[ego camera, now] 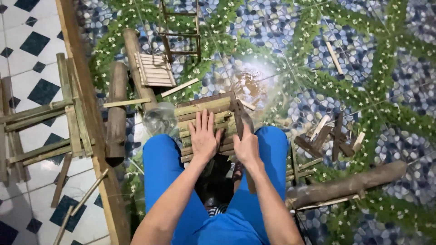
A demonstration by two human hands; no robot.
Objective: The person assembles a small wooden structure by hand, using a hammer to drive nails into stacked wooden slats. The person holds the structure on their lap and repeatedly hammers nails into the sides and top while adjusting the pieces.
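A small slatted bamboo piece [204, 109], like a little stool seat, rests between my knees in blue trousers. My left hand [203, 136] lies flat on its slats with fingers spread. My right hand [246, 146] grips the piece's right edge, where a dark side strip [238, 115] runs down. What, if anything, else the right hand holds is hidden by the fingers.
A finished slatted panel [154, 70] and a dark frame [181, 31] lie ahead. Two logs [117, 109] lie at left, another log [349, 183] at right. Loose sticks [327, 136] are scattered right. A bamboo frame [68, 118] and wooden plank [91, 118] sit left.
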